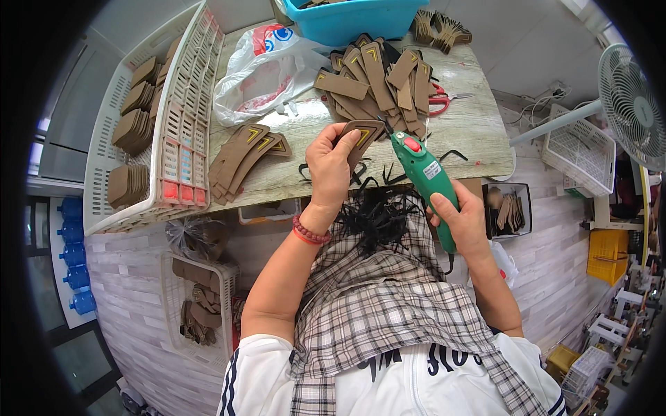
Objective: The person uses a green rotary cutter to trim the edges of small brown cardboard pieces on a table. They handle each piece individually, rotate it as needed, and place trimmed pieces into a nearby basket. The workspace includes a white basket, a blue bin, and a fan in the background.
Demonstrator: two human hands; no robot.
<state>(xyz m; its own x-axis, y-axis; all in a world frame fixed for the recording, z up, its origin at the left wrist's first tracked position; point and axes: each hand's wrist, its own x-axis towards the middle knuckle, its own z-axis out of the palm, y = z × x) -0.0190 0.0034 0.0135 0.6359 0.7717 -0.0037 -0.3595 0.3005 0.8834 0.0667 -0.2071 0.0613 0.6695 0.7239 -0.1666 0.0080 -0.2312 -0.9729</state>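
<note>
My left hand (327, 172) pinches a brown fabric tab (360, 154) with a yellow chevron at its rounded end. In my right hand (461, 216) is a green pair of electric scissors (420, 163) with a red button, its tip close to the tab's upper right edge; I cannot tell whether they touch. Beyond my hands lies a loose heap of similar tabs (374, 73). A fanned stack of tabs (244, 158) rests left of my left hand. Black trimmings (378, 220) gather on my checked apron (388, 312) and along the table edge.
A tall white crate (182, 132) of brown pieces stands at the table's left, beside a plastic bag (267, 76). A blue bin (354, 24) sits at the back; red-handled scissors (440, 104) lie right of the heap. A fan (630, 104) stands right. Another crate (225, 291) is below left.
</note>
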